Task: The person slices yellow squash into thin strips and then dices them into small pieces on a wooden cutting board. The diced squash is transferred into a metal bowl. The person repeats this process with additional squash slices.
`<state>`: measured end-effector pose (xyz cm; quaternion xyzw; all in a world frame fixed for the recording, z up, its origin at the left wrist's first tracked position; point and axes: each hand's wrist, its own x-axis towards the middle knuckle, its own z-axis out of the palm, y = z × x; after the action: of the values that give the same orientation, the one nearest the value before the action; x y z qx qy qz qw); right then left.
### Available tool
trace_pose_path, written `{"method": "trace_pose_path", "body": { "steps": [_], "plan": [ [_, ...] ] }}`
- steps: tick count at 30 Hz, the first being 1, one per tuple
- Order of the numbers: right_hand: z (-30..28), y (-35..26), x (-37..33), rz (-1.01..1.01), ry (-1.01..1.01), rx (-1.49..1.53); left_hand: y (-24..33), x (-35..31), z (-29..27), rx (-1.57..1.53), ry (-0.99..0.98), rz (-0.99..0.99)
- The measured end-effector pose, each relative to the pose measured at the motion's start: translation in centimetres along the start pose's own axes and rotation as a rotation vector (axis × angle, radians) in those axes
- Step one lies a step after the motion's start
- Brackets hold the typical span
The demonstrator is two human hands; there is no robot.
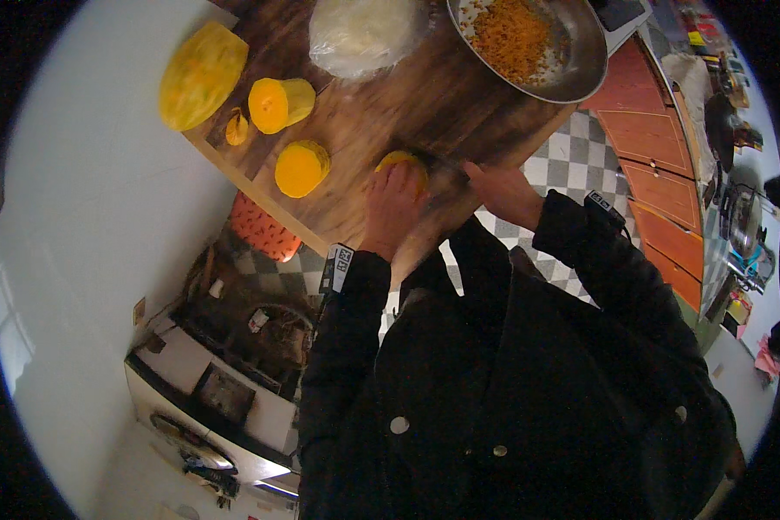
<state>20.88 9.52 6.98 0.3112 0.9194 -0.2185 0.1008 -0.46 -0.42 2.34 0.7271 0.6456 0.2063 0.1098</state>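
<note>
My left hand [393,204] presses down on a round piece of orange-yellow squash [401,158] near the table's front edge, its fingers curled over the top. To its right, my right hand [504,192] is closed round the handle of a knife [442,158]. The dark blade points left toward the held piece and is hard to make out against the wood. Left of my hands stands a cut squash chunk [302,170], with another chunk [277,106] behind it. A small squash scrap [237,127] lies by the table's left edge.
A large squash piece [203,76] lies at the far left corner of the wooden table [355,117]. At the back are a plastic-wrapped white bundle [364,35] and a metal pan [572,74] of orange crumbs. Reddish cabinets [650,147] stand to the right.
</note>
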Motion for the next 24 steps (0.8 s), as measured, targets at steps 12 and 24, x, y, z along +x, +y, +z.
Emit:
{"method": "trace_pose_path", "body": {
  "steps": [12, 24],
  "plan": [
    [-5.4, -3.3, 0.4, -0.098, -0.062, -0.069, -0.5, -0.6, 0.4, -0.009, -0.060, -0.030],
    [-4.0, -2.1, 2.5, -0.134, -0.087, -0.118, -0.2, -0.3, 0.0, -0.025, -0.090, -0.046]
  ]
}}
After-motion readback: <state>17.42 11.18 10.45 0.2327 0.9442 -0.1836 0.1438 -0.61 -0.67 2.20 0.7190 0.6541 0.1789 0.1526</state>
